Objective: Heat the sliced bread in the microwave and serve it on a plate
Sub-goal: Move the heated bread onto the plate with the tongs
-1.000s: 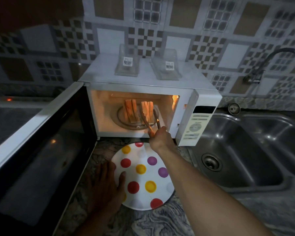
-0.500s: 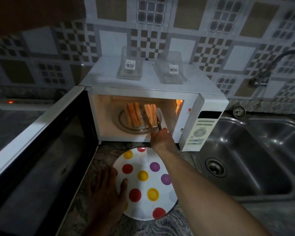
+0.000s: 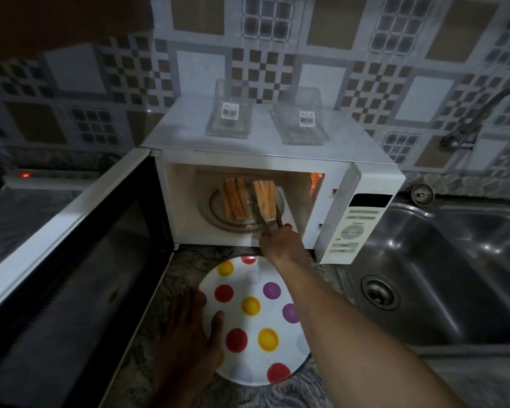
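Head view: the right hand [image 3: 281, 244] reached into the lit microwave [image 3: 277, 154], fingers curled round what looked like dark tongs [image 3: 274, 220], though the tool was small and dim. Their tips sat at the near end of the right stack of bread slices [image 3: 265, 200], which stood on edge on the glass turntable [image 3: 218, 220] beside a left stack [image 3: 234, 201].

The left hand [image 3: 186, 334] lay flat on the countertop [image 3: 189, 260], thumb touching the polka-dot plate [image 3: 242, 278], which waited bare just below the oven mouth.

The likely trouble was the grip. Several upright slices pinched at one end could fan apart or slip out over the sill. A nudge might also topple the left stack.
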